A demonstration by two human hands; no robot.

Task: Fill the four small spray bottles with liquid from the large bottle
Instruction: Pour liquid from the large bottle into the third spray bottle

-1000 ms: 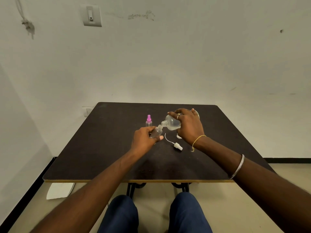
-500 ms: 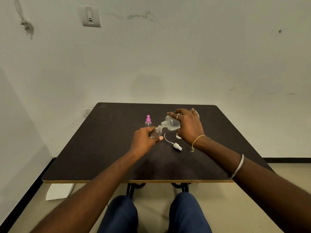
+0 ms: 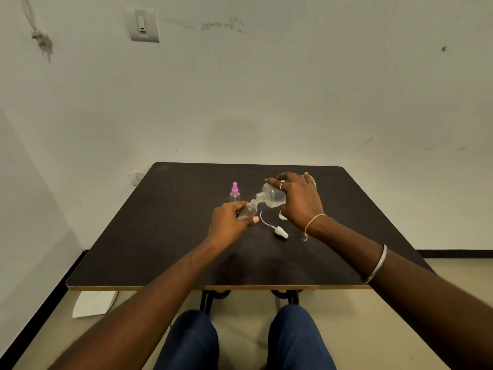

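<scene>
My right hand (image 3: 300, 200) grips the large clear bottle (image 3: 272, 196), tipped on its side with its open neck pointing left. My left hand (image 3: 229, 221) holds a small clear spray bottle (image 3: 248, 210), uncapped and tilted so that its mouth meets the large bottle's neck. A white spray cap with its thin dip tube (image 3: 281, 232) lies on the dark table (image 3: 160, 236) just right of my left hand. A second small spray bottle with a pink cap (image 3: 234, 193) stands upright behind my left hand. Another white piece shows partly under my right hand; no other small bottles are visible.
The table's front edge runs just above my knees. A white wall with a switch plate (image 3: 142, 24) stands close behind the table. A white sheet (image 3: 93, 304) lies on the floor at the left, below the table.
Both hands hold nearly the same pose, with the bottle mouths staying together. Only the view has shifted slightly.
</scene>
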